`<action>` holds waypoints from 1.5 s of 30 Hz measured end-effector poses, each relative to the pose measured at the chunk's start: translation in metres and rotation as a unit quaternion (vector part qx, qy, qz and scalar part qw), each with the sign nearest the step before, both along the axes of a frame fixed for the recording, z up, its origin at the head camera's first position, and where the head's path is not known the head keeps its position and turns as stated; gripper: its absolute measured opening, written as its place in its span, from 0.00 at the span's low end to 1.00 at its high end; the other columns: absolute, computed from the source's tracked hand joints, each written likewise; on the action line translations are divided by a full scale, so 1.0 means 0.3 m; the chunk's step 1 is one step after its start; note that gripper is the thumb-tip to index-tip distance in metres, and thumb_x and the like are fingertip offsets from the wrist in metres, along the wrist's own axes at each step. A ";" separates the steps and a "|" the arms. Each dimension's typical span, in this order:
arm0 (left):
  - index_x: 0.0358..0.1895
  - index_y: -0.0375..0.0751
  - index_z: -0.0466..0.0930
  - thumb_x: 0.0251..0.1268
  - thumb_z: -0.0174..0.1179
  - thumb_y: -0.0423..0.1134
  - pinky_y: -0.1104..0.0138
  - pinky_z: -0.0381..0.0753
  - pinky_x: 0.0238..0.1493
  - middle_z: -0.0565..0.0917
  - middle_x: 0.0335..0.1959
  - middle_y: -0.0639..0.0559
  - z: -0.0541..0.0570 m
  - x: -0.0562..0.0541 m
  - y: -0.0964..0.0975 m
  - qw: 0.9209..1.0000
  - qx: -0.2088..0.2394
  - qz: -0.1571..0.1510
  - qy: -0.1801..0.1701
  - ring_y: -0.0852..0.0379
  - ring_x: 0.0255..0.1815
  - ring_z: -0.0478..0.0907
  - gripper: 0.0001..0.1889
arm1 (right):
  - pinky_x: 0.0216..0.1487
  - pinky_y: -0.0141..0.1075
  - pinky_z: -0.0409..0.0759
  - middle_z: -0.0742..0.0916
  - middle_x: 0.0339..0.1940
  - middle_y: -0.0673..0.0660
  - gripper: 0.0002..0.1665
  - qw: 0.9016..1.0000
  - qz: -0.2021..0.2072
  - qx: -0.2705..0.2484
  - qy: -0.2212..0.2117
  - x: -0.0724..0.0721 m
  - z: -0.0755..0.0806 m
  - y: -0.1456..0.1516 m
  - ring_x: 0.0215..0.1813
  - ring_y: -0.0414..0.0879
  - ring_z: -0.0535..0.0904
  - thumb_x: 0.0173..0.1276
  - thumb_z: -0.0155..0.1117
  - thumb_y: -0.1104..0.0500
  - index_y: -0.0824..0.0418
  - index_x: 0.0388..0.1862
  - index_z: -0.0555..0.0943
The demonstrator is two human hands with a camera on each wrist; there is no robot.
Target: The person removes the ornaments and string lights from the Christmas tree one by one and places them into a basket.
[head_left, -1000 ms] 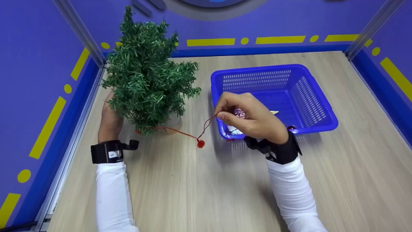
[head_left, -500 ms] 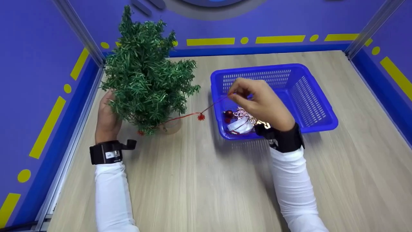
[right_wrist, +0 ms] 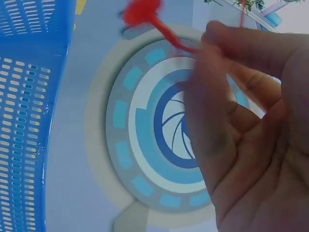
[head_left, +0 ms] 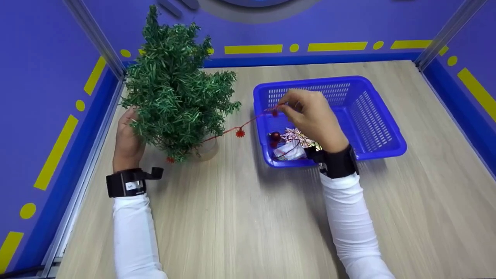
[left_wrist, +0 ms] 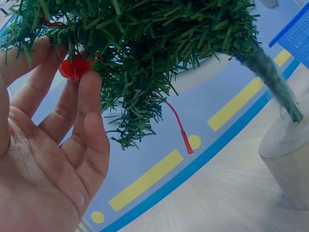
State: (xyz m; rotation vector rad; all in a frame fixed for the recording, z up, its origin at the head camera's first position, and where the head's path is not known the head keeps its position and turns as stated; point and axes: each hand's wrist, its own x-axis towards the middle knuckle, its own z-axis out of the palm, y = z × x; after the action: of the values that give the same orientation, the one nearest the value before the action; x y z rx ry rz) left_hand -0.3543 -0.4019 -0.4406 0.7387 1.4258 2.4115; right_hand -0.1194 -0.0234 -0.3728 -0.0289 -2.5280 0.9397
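Purple-walled booth with a pale wood bench (head_left: 240, 217): two hands at a small green tree and a red garland.

The right hand (head_left: 310, 116) hovers over the blue basket (head_left: 381, 116), its fingers (right_wrist: 217, 96) pinching the red string garland (head_left: 240, 133), which runs taut from the pinch down into the tree (head_left: 174, 93). The left hand (head_left: 126, 143) lies open against the tree's left side, straight fingers (left_wrist: 89, 111) touching the branches beside a red bead (left_wrist: 73, 67). Small ornaments (head_left: 288, 143) lie in the basket's near corner.
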 end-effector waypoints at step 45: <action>0.30 0.47 0.77 0.73 0.57 0.34 0.63 0.41 0.73 0.70 0.54 0.54 0.008 -0.002 -0.017 0.997 -0.019 0.031 -0.074 0.58 0.69 0.55 0.10 | 0.60 0.44 0.77 0.82 0.52 0.53 0.28 0.972 0.118 0.126 -0.157 0.013 -0.019 -0.285 0.57 0.49 0.76 0.61 0.75 0.44 0.56 0.55 0.83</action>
State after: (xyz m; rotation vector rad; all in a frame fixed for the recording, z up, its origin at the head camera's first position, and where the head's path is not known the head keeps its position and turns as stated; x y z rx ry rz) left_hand -0.3549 -0.4070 -0.4382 0.5019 1.4515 2.4208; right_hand -0.1155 -0.1087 -0.3785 0.2218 -2.9793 0.7375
